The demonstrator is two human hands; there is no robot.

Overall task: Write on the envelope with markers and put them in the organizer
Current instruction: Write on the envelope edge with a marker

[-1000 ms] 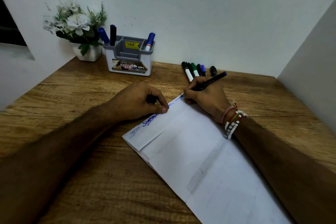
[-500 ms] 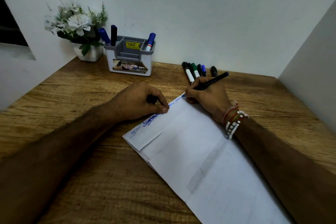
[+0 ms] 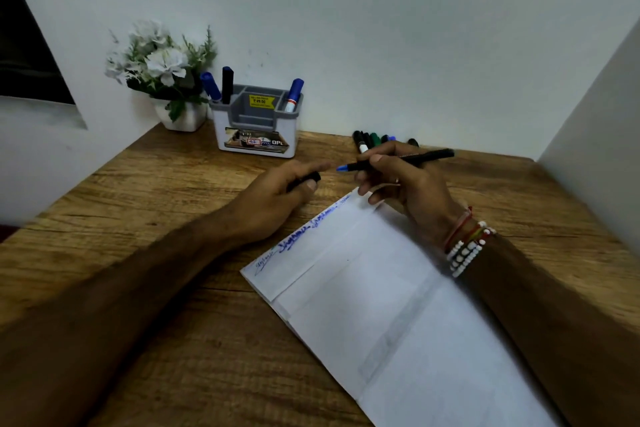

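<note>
A long white envelope [image 3: 381,295] lies slanted on the wooden desk, with blue and green writing along its upper left flap. My right hand [image 3: 405,180] holds a black marker [image 3: 415,159] lifted off the paper, its bare blue tip pointing left. My left hand [image 3: 277,198] is just left of that tip, off the envelope, fingers curled round the black marker cap [image 3: 306,180]. The grey and white organizer [image 3: 256,128] stands at the back by the wall with three markers upright in it. Several more markers [image 3: 372,140] lie on the desk behind my right hand.
A small white pot of white flowers [image 3: 162,76] stands left of the organizer in the corner. Walls close the desk at the back and on the right. Bare wood [image 3: 156,191] lies left of the envelope.
My right hand lifted the marker off the envelope and turned its tip to the left. My left hand let go of the flap and moved up toward the tip with the cap.
</note>
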